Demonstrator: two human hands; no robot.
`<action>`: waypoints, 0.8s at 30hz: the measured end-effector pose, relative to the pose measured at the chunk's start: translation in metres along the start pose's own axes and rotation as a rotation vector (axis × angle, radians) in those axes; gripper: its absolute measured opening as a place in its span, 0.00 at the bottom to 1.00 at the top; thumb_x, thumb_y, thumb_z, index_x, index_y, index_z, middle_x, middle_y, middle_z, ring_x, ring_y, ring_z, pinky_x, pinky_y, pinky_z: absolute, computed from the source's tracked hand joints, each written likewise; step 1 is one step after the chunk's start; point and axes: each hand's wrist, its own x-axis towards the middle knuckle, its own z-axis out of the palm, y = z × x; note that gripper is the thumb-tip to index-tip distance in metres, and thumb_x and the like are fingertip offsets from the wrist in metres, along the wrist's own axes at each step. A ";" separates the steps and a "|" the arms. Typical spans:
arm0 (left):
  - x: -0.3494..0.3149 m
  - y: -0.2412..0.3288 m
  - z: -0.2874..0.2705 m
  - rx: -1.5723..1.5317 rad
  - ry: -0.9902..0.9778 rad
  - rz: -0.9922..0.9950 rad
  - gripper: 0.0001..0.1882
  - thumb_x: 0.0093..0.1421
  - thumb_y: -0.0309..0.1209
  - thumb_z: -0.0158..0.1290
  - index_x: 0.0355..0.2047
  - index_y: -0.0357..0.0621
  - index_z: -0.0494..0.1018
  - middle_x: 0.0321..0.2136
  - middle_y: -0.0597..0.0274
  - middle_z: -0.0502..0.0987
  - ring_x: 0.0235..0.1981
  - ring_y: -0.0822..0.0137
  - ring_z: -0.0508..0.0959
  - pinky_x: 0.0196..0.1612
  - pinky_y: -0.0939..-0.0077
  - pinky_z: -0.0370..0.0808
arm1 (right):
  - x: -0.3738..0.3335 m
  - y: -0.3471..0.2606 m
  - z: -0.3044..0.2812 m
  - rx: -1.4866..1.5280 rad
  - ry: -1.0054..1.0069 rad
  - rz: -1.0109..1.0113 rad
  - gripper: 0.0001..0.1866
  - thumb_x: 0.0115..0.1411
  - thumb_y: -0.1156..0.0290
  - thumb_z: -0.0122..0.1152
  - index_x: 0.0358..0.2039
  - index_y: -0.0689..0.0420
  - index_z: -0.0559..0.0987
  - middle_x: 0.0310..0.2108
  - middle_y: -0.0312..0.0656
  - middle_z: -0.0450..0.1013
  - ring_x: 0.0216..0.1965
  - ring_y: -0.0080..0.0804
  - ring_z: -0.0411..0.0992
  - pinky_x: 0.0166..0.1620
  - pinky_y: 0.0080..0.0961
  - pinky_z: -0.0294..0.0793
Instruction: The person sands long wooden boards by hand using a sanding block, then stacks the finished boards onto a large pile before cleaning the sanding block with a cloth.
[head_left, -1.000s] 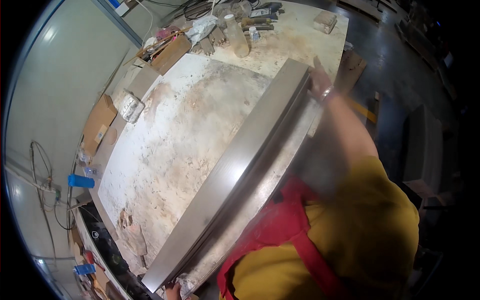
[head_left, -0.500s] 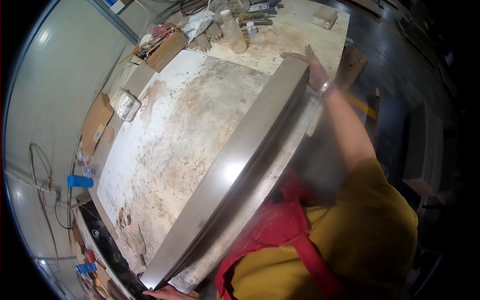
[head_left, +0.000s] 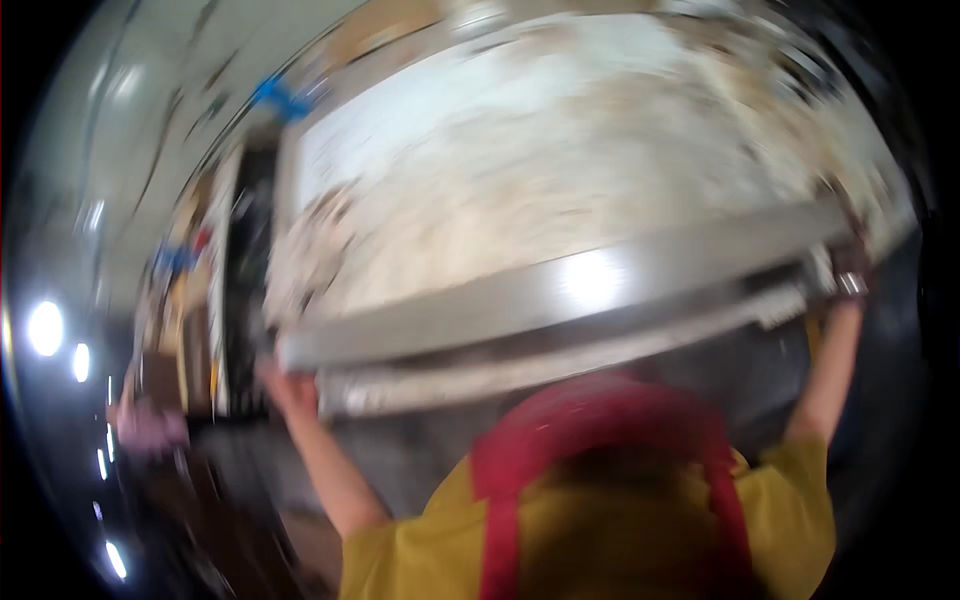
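Observation:
A long, shiny grey metal panel [head_left: 470, 308] lies crosswise along the near edge of the worktable [head_left: 520, 150], with a folded edge along its near side. At the panel's left end is my left hand [head_left: 288, 388], its fingers round the corner. My right hand [head_left: 848, 262] is at the far right end, with a bracelet on the wrist. Motion smears both hands, and the panel partly hides their fingers. Below the panel shows the pale, stained front edge [head_left: 450, 385] of the table.
A crumpled pale cloth or glove [head_left: 318, 240] lies at the table's left side. Beyond it is a blue object [head_left: 283, 98]. Cardboard [head_left: 385, 25] and blurred items line the far edge. To the left, a person in pink [head_left: 150, 425] is partly visible beside stacked boards.
My view has swung toward the left, so the panel now runs nearly level across it. My left arm has come fully into sight. Both hands remain at the panel's ends.

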 end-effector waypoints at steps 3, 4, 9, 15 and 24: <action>0.012 -0.003 -0.001 0.009 -0.210 0.001 0.40 0.64 0.60 0.28 0.61 0.37 0.56 0.60 0.53 0.61 0.62 0.56 0.60 0.65 0.62 0.51 | -0.001 -0.008 0.050 0.001 0.769 0.147 0.34 0.67 0.47 0.29 0.64 0.58 0.54 0.64 0.47 0.55 0.64 0.38 0.53 0.67 0.36 0.44; 0.011 -0.001 -0.005 0.011 -0.297 -0.004 0.42 0.63 0.61 0.27 0.62 0.35 0.54 0.62 0.53 0.59 0.63 0.57 0.57 0.66 0.64 0.48 | 0.003 -0.001 0.062 0.011 0.692 0.193 0.34 0.67 0.47 0.29 0.64 0.58 0.54 0.64 0.47 0.55 0.64 0.38 0.53 0.67 0.36 0.44; -0.006 -0.007 -0.017 -0.109 -0.309 0.012 0.37 0.66 0.56 0.28 0.61 0.35 0.56 0.62 0.53 0.59 0.63 0.60 0.58 0.65 0.67 0.51 | 0.015 -0.006 0.064 0.028 0.599 0.296 0.29 0.66 0.57 0.43 0.63 0.61 0.58 0.62 0.47 0.58 0.61 0.36 0.58 0.64 0.32 0.52; -0.012 -0.010 -0.013 -0.047 -0.302 0.047 0.32 0.68 0.49 0.28 0.59 0.33 0.59 0.60 0.51 0.62 0.60 0.60 0.62 0.63 0.69 0.55 | 0.023 -0.008 0.050 -0.031 0.559 0.268 0.30 0.65 0.55 0.45 0.61 0.63 0.60 0.61 0.47 0.60 0.61 0.37 0.58 0.63 0.32 0.55; 0.031 -0.053 -0.050 -0.022 0.016 -0.255 0.25 0.63 0.44 0.41 0.55 0.41 0.65 0.54 0.55 0.68 0.56 0.59 0.66 0.60 0.66 0.59 | 0.004 -0.013 -0.009 -0.368 0.773 0.292 0.35 0.59 0.41 0.46 0.57 0.53 0.65 0.57 0.40 0.65 0.56 0.42 0.63 0.57 0.44 0.61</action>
